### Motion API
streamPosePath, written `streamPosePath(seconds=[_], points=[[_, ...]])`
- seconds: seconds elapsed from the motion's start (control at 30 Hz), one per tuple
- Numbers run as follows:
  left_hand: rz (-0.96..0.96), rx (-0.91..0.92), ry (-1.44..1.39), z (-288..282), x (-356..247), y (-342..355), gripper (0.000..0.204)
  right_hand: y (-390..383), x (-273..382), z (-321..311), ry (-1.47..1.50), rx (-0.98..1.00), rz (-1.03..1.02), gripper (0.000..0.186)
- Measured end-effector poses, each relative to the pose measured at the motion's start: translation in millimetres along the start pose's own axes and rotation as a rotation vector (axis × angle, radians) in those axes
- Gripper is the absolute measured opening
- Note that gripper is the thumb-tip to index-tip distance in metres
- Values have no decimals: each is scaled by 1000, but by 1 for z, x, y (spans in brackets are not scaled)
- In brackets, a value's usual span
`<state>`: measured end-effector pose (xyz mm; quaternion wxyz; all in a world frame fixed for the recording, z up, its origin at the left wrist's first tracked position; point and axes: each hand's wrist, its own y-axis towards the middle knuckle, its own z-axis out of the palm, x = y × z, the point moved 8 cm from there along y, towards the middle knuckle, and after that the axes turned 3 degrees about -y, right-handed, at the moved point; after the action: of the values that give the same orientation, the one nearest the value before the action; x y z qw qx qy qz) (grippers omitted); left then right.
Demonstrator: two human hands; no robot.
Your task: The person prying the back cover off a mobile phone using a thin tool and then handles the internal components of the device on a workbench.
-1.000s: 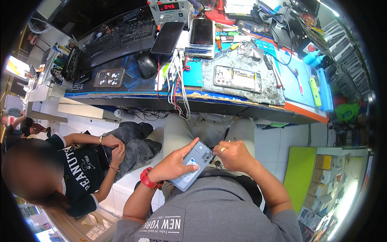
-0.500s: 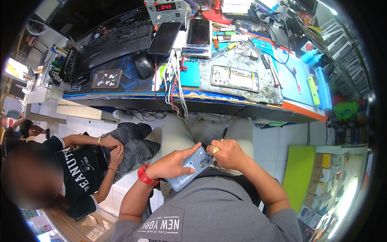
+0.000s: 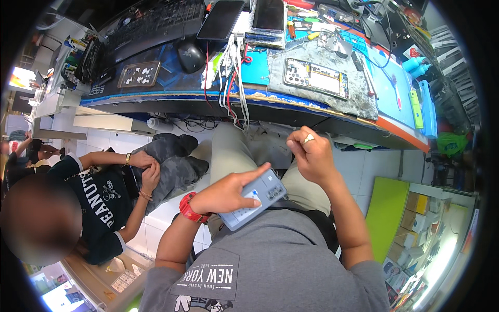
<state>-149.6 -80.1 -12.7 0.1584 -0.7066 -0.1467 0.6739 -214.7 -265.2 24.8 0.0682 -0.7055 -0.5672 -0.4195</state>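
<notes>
A blue-grey smartphone (image 3: 244,210) lies in my left hand (image 3: 227,191), its back with the camera cluster facing up. My left thumb rests near a small white-and-blue sticker on that back, and the fingers wrap beneath. Raised above my right thigh, my right hand (image 3: 313,155) is apart from the phone. Its fingers are curled together, and whatever they may hold is too small or hidden to name. On the workbench ahead, an opened phone (image 3: 316,78) with its inner parts showing lies on a grey stained mat (image 3: 358,101).
The workbench edge (image 3: 208,101) runs across in front of my knees, with white and red cables (image 3: 238,99) hanging over it. Two dark phones, a black mouse (image 3: 190,55) and a clear phone case (image 3: 139,74) are on the bench. Another person (image 3: 109,200) sits at left.
My right hand has left the phone's camera end and moved up and right toward the bench. The left hand still holds the phone. The view has tilted slightly downward.
</notes>
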Motion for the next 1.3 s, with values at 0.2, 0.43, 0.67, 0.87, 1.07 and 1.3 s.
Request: streamPosePath(seconds=[0.2, 0.43, 0.67, 0.87, 1.07, 1.3], points=[[45, -127, -77, -26, 5, -9, 96, -48, -34, 17, 293, 265, 447, 22], [58, -113, -140, -18, -13, 5, 93, -49, -2, 30, 473, 419, 445, 19], [43, 30, 27, -8, -8, 4, 94, -38, 18, 28, 125, 528, 165, 18], [93, 13, -531, -21, 19, 2, 76, -49, -5, 26, 180, 291, 347, 20], [237, -464, -958, -34, 25, -9, 50, -71, -42, 33, 427, 7, 644, 24], [190, -776, -999, -46, 58, -27, 21, -53, -37, 26, 324, 192, 501, 25]])
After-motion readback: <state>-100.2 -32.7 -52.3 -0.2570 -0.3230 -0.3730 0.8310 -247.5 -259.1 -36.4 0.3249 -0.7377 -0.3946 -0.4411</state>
